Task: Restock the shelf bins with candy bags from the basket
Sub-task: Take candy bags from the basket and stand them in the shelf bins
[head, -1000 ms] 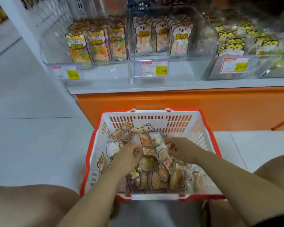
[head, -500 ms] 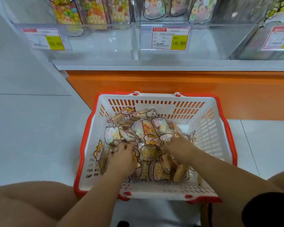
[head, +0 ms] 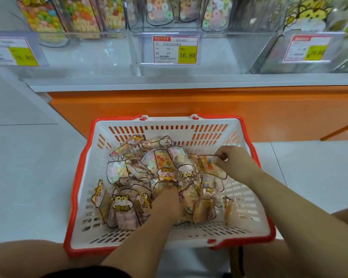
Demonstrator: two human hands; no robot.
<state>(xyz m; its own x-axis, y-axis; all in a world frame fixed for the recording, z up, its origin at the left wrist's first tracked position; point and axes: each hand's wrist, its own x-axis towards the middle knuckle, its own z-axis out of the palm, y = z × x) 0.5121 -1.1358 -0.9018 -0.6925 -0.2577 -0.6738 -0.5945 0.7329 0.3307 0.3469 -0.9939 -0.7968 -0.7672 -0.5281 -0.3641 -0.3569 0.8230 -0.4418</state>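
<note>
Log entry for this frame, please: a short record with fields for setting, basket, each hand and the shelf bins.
setting: shop aisle, basket on the floor in front of an orange shelf base
basket contents: pile of candy bags, loosely heaped
left hand: pushed into the pile, fingers hidden
right hand: pinches one candy bag at the pile's right side
shelf bins: clear plastic, bags standing inside
price tag: on the middle bin, reads 16.80
task stage: pinched bag not yet moved to a bin

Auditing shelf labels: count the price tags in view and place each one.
3. Left price tag at the frame's left edge, partly cut off; middle price tag top centre; right price tag upper right. Others may lie outside view.
</note>
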